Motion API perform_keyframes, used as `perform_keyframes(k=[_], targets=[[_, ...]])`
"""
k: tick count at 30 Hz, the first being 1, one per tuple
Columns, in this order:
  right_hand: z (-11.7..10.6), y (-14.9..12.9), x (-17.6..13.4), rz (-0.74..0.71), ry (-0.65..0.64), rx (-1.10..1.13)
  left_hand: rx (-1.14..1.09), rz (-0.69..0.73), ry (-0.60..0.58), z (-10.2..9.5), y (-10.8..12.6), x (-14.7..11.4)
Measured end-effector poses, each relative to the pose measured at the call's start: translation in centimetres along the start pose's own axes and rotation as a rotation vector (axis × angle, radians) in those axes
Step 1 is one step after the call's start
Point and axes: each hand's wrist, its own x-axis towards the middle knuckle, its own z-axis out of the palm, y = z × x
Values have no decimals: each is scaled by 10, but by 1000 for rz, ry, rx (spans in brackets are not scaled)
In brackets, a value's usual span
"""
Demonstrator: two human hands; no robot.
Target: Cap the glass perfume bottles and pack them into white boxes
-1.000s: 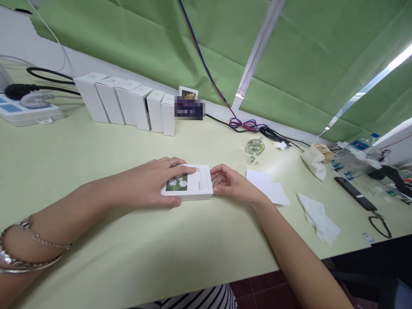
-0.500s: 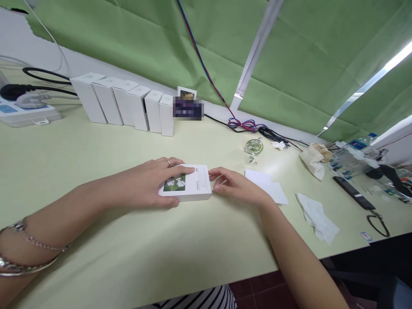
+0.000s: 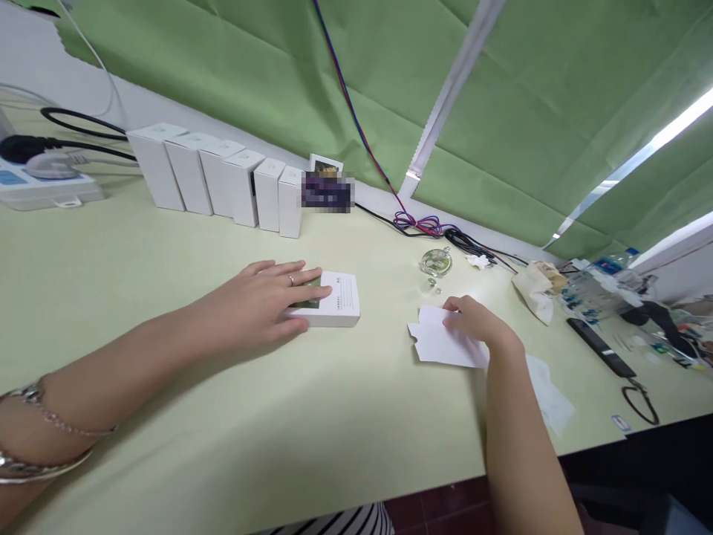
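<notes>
My left hand (image 3: 264, 296) lies spread over the left part of a flat white box (image 3: 346, 299), thumb along its near side. The box's top bears a picture, partly covered by my fingers, and small print. To the right, my right hand (image 3: 479, 323) is closed on a piece of folded white card (image 3: 443, 345) with a notched left edge. Its thumb and fingers pinch the card's upper part; my hand hides the right end. Just beyond stand a round clear glass bottle (image 3: 436, 262) and a small stopper-like piece (image 3: 431, 283).
White boxes (image 3: 290, 204) stand in a row along the wall, beside a power strip (image 3: 50, 189). Coiled cables (image 3: 417, 223) lie at the back. At right are a white tissue (image 3: 549, 394), a cloth pouch (image 3: 532, 293) and a dark phone-like object (image 3: 601, 347) with a strap.
My right hand has moved right, from beside the box to the white card, and has taken hold of it. My left hand's fingers have spread further across the box.
</notes>
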Motion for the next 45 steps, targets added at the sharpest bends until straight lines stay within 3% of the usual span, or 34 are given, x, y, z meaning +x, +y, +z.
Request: perform_keyframes(k=[7, 12, 15, 19, 22, 25, 28, 34, 45], targets=[[12, -61, -7, -301, 47, 92, 81, -83, 233, 8, 3, 2], [22, -93, -20, -513, 128, 245, -12, 54, 296, 4, 20, -1], [24, -100, -26, -618, 258, 345, -124, 110, 265, 2, 31, -4], [26, -103, -33, -711, 469, 470, -251, 21, 134, 1, 34, -6], [28, -105, -38, -770, 540, 538, -336, -48, 119, 0, 31, -6], [28, -106, -41, -847, 472, 567, -398, -66, 121, -3, 31, -5], [25, -104, -41, -902, 286, 578, -447, -42, 61, -6, 34, -5], [21, -93, -33, -811, -41, 591, -521, -32, 0, -9, 33, -7], [14, -85, -33, -707, -232, 623, -678, 141, -73, -13, 25, -6]])
